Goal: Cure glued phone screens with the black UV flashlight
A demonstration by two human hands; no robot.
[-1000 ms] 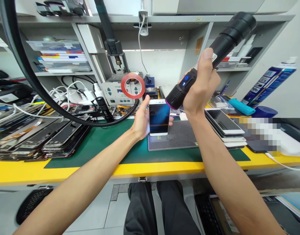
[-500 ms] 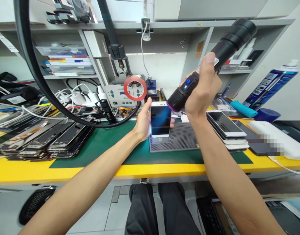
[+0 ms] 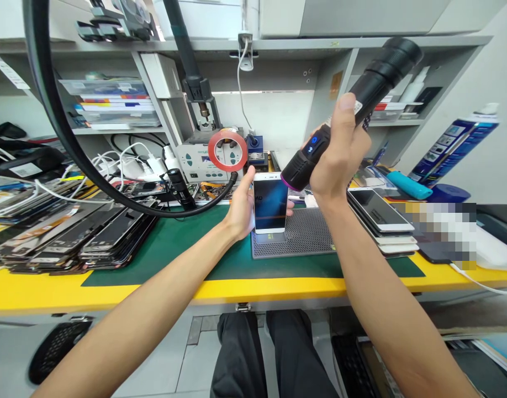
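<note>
No brand or full word can be read with certainty; on the black torch-shaped device [image 3: 375, 77] at right, a blue power sign [image 3: 314, 140] glows, with small lit blue characters beside it, too small to read; dark letters on the phone [image 3: 270, 213] screen's left edge are unclear; the far grey benchtop unit [image 3: 201, 166] bears green up and down arrows; print on the right-hand blue can [image 3: 452, 146] is illegible.

Bare forearms [image 3: 149, 301] and hands [image 3: 242, 207]; dark trousers [image 3: 239, 354], perhaps charcoal or black, lightly creased
</note>
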